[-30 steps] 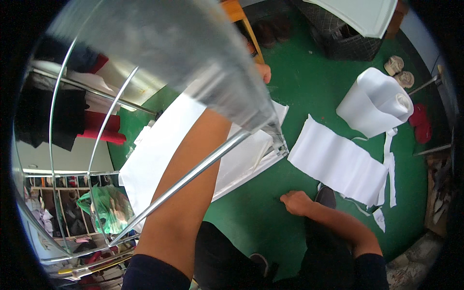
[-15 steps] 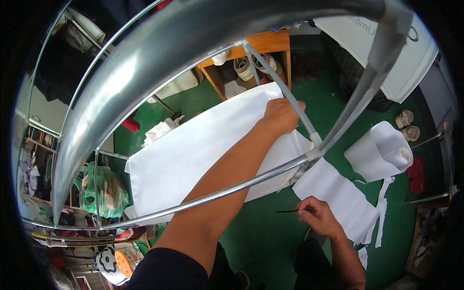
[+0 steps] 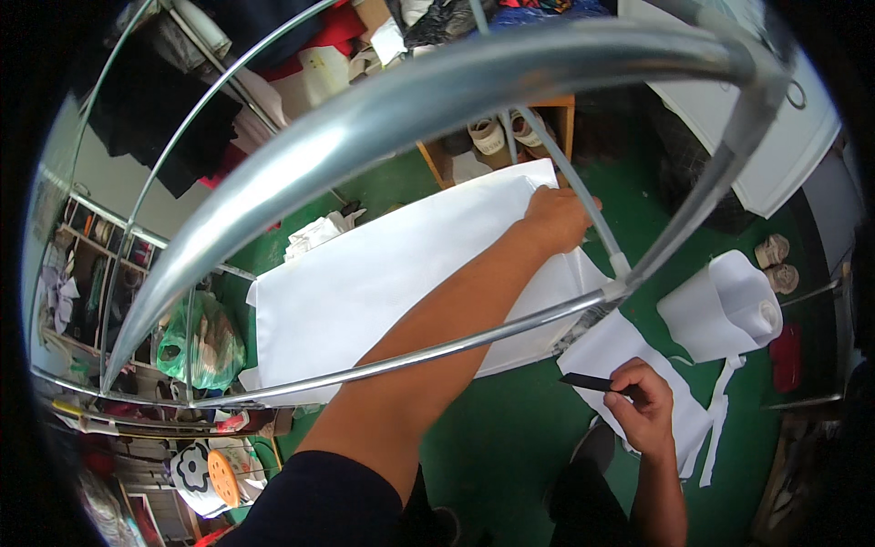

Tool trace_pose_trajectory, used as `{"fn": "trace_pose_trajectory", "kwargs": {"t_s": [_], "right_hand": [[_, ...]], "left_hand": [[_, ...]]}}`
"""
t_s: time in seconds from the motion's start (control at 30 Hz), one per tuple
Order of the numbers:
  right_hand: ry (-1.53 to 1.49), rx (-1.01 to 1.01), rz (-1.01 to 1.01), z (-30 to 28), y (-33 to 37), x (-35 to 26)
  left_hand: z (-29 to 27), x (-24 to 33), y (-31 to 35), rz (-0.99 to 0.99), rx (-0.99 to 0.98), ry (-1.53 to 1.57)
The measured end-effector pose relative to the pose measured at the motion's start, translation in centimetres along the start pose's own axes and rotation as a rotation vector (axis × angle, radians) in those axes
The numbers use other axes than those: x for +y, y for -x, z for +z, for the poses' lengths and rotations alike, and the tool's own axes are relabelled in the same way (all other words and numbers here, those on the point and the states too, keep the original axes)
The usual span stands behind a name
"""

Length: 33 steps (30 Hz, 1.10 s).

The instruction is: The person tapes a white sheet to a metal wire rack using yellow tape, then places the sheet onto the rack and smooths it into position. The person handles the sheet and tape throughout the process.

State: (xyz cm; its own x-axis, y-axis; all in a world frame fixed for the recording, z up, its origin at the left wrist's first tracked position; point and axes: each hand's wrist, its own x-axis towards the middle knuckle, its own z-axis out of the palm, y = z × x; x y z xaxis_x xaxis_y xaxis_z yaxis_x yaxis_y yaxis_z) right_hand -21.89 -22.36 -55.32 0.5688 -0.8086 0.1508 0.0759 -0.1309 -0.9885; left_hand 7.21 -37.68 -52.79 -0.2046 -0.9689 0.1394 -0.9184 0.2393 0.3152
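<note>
A long panel covered in white sheet material lies before me. My left arm stretches across it, passing under a metal tube. At its far right end my left hand is closed on the sheet's edge, fingertips mostly hidden. In my right hand, pinched between thumb and fingers, is a flat black strip-like tool, its free end pointing left. Below that hand a cut white sheet lies on the floor. A white roll stands to its right, with a narrow white offcut nearby.
A shiny metal tube frame crosses the view in front of the panel. Shoes sit in a wooden shelf at the back. A green plastic bag is at left, and a white cabinet door at far right.
My right hand has risen a little to the right and turned, so the black tool now shows its flat side. My left hand keeps its place on the panel. The whole view has shifted slightly.
</note>
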Motion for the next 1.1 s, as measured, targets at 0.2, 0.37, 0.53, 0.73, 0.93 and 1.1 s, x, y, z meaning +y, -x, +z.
{"fn": "trace_pose_trajectory", "kwargs": {"t_s": [0.2,0.37,0.53,0.73,0.93,1.1], "right_hand": [[-0.116,0.080,0.086,0.9,0.4,0.8],[0.109,0.010,0.035,0.0,-0.9,0.5],[-0.146,0.113,0.205,1.4,-3.7,-1.4],[-0.016,-0.012,0.249,2.2,-4.7,0.9],[0.094,-0.009,0.114,2.7,-4.4,1.4],[0.122,0.009,0.086,2.0,-4.3,1.7]], "left_hand": [[-2.3,1.5,0.0,-0.059,-0.210,-0.101],[-0.4,0.6,-0.3,-0.024,-0.045,0.003],[2.0,-1.8,-1.8,0.055,0.059,0.183],[3.7,-3.8,-2.0,0.004,0.077,0.552],[2.9,-3.5,-0.9,-0.046,0.108,0.540],[-1.7,1.6,0.5,-0.125,0.089,0.235]]}}
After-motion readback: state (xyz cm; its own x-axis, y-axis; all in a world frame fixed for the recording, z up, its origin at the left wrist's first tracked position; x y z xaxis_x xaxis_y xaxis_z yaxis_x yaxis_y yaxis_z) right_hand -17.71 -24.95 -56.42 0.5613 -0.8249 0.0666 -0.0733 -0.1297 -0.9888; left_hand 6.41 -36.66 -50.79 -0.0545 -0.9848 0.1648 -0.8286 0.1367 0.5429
